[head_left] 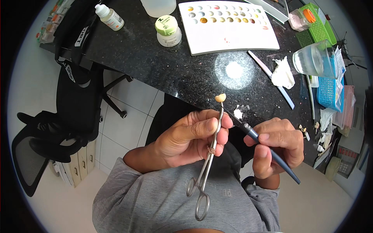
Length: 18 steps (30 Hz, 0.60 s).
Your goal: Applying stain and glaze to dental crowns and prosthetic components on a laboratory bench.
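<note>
My left hand is closed around a steel hemostat, its ring handles hanging down toward my grey shirt. A small brown band is wrapped about its shanks. In the hemostat's tip sits a small yellowish, tooth-like piece, probably a dental crown. My right hand pinches a slim brush with a dark blue handle and a metallic collar. The brush's dark, thin tip points up and left, close beside the hemostat's jaws just below the tooth piece. Whether the tip touches anything I cannot tell.
On the black speckled table stand a white palette with coloured wells, a green-lidded jar, a dropper bottle and a glass of water. A crumpled tissue lies by a blue-white stick. A black chair stands left.
</note>
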Tool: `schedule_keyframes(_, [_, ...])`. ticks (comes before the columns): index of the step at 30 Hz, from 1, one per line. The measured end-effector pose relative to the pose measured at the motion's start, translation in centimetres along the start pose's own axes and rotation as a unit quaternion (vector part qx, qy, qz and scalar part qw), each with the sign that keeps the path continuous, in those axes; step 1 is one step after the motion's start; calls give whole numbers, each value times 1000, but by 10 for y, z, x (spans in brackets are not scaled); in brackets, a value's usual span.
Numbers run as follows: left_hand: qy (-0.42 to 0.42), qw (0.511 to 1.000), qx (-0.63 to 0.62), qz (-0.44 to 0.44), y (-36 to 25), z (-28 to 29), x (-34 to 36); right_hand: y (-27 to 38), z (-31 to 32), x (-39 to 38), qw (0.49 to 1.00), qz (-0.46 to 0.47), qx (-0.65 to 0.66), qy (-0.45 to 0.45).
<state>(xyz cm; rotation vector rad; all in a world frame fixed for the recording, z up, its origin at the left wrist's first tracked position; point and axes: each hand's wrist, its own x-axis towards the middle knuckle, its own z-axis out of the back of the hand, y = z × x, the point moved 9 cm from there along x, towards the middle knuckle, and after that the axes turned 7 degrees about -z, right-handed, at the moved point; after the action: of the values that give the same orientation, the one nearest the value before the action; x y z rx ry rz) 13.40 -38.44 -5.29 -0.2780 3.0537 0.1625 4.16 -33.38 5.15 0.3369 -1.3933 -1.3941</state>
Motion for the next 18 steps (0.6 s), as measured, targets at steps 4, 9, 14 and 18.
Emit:
schedule_keyframes(4, [-1, 1000, -7, 2, 1, -1, 0, 0, 5, -1, 1000, 1, 15, -19])
schedule_keyframes(9, [-16, 1000, -8, 6, 1, 1, -1, -1, 2, 0, 1000, 0, 5, -14])
schedule_keyframes(14, [-14, 1000, -6, 6, 1, 0, -1, 2, -1, 1, 1000, 1, -10, -4])
schedule_keyframes(18, [-15, 1000, 0, 4, 0, 1, -1, 0, -2, 0, 1000, -2, -6, 10])
